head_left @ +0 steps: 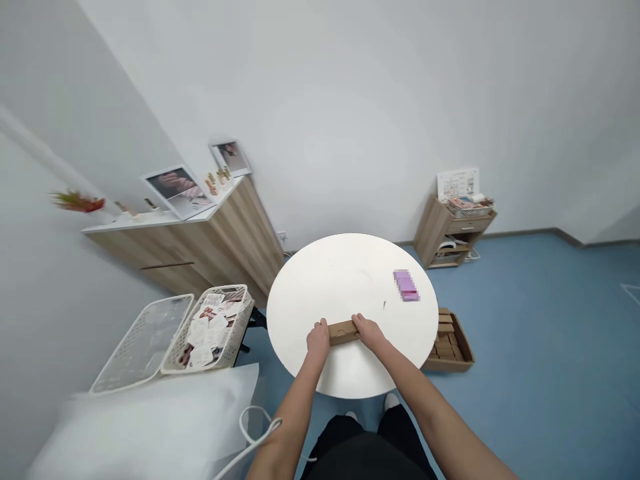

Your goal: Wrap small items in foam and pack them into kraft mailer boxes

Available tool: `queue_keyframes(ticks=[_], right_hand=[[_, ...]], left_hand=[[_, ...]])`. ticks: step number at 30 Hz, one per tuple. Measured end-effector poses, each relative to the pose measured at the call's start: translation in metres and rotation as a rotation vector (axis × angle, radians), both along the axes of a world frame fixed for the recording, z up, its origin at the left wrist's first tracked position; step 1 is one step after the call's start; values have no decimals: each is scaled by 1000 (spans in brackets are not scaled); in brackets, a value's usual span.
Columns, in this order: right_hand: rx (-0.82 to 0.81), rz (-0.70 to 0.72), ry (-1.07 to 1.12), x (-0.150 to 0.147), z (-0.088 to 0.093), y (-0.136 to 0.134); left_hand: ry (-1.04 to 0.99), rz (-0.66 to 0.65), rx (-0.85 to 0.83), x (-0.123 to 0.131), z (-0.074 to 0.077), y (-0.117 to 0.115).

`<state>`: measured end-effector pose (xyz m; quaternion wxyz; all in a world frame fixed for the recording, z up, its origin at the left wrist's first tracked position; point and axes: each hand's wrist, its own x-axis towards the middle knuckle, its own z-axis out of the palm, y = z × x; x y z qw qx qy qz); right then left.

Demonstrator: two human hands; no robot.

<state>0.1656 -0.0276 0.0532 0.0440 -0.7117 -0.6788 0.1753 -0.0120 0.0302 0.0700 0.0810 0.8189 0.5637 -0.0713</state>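
A long brown cardboard box lies on the near part of a round white table. My left hand grips its left end, and my right hand grips its right end. Both hands rest on the tabletop. Farther right on the table lies a pixelated purple package, well beyond my right hand. A tiny dark speck sits between that package and my right hand.
A cardboard tray of small brown boxes stands on the blue floor by the table's right edge. White baskets and a white cushion lie left. A wooden cabinet stands behind, and a wooden side unit stands back right.
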Motion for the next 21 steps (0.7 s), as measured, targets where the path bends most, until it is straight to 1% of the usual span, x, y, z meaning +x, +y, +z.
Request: queue_keyframes(ticks=[3,6,10,14,17,19,21], right_hand=[[-64,1,-59,-1,12,5],[-67,-16,-62,-1,16,-1],[-29,-24,-22,0,11,-20],[22,-82,38,11,0,-43],[87,-94,119,41,-3,-68],[172,-95,189,77,2,-91],[279,-121,255,125,11,-118]], left_hand=[[-33,-77,-13,-3,-3,4],[-66,-124,-43,-8,-4,3],[-47,-167,-66,-9,-2,1],[-61,-189,-60,3,0,-7],[-121,-191,-76,28,0,-24],[-207,-183,-78,56,2,-42],[-319,-171,-79,96,5,-63]])
